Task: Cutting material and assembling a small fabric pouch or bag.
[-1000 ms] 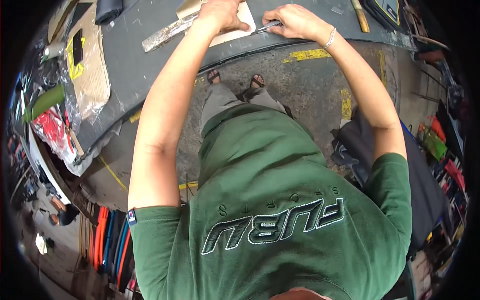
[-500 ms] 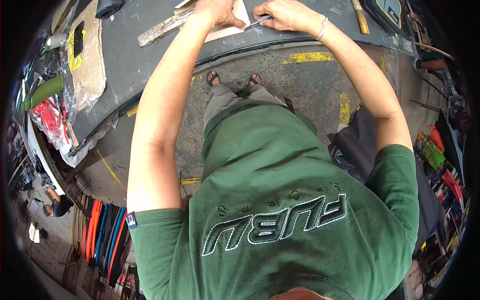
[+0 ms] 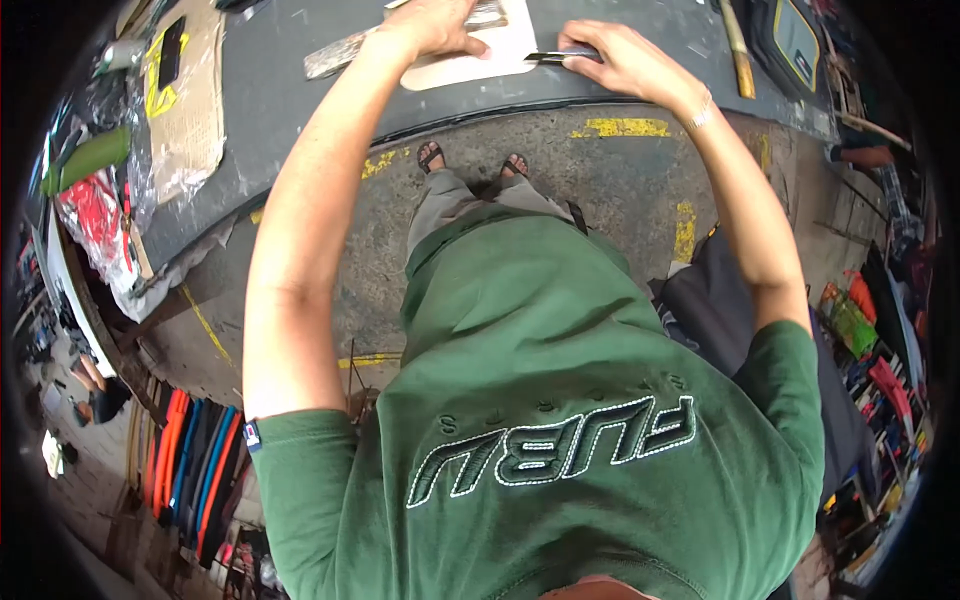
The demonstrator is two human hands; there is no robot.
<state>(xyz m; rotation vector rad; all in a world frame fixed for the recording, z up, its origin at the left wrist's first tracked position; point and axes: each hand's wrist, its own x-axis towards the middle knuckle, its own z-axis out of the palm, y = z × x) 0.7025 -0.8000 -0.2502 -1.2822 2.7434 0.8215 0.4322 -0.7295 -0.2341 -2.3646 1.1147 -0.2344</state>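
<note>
At the top of the view my left hand point(image 3: 432, 30) lies spread on a cream sheet point(image 3: 508, 42) with rounded corners, its thumb stretched out. The upper edge cuts off part of its fingers. A worn, paint-flecked wooden strip point(image 3: 335, 59) passes beneath this hand, across the sheet. My right hand point(image 3: 628, 62) is closed around a utility knife point(image 3: 566, 55). The knife's blade points left, at the sheet's right edge; whether it touches the sheet I cannot tell.
The dark worktable point(image 3: 270, 110) curves across the top. At its left lie brown cardboard point(image 3: 190, 125), a phone point(image 3: 171, 52) and a green roll point(image 3: 92, 160). A wooden handle point(image 3: 738, 50) and a dark pouch point(image 3: 788, 50) lie at the right. Another person point(image 3: 100, 400) is far left.
My right hand has moved right with the knife, from close beside my left thumb to the sheet's right edge. More of the sheet now shows; my left hand still rests on it.
</note>
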